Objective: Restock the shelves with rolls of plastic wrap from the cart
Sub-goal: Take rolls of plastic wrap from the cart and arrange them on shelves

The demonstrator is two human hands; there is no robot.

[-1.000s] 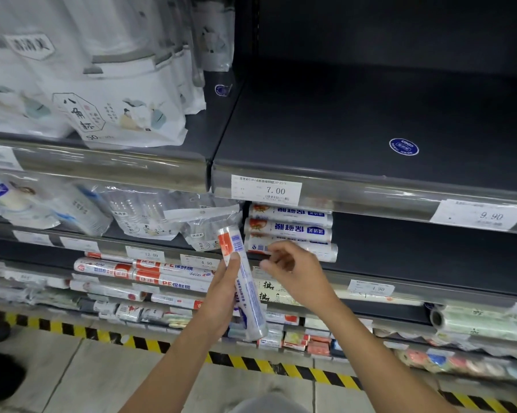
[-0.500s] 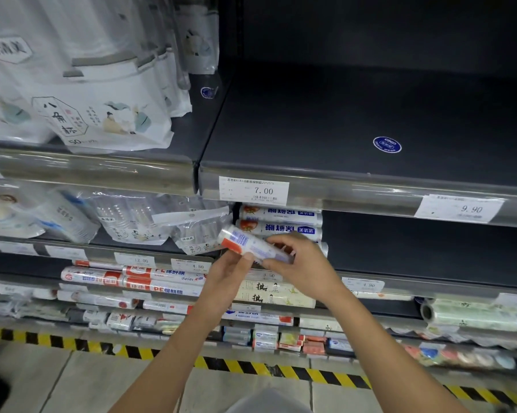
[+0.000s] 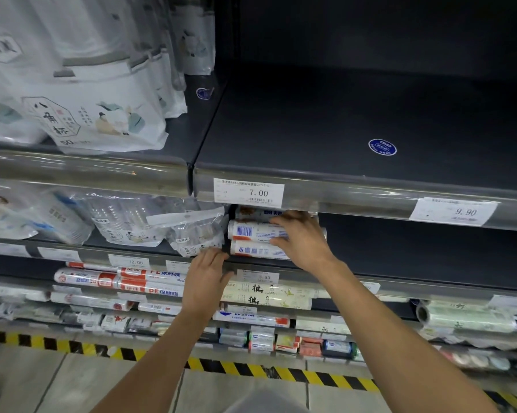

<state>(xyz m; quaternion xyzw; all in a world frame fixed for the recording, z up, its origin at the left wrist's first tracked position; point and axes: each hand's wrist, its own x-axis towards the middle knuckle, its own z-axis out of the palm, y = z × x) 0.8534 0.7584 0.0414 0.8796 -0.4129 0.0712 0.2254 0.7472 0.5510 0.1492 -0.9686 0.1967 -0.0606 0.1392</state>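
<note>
A roll of plastic wrap (image 3: 249, 231) in the middle of a pile on the dark shelf (image 3: 400, 248), right grip (image 3: 303, 239) wrapped round its right end, left grip (image 3: 206, 281) loose, fingers flat on the shelf edge.

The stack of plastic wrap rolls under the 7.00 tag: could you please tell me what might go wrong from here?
1. The right hand grips the middle roll, which lies on the round bottom roll near the shelf edge; once released, the stack may roll forward and fall.
2. The bagged cups sit close beside the stack's left end and could get snagged or pushed.
3. The left hand rests at the shelf edge, where a slipping roll might strike it.
</note>
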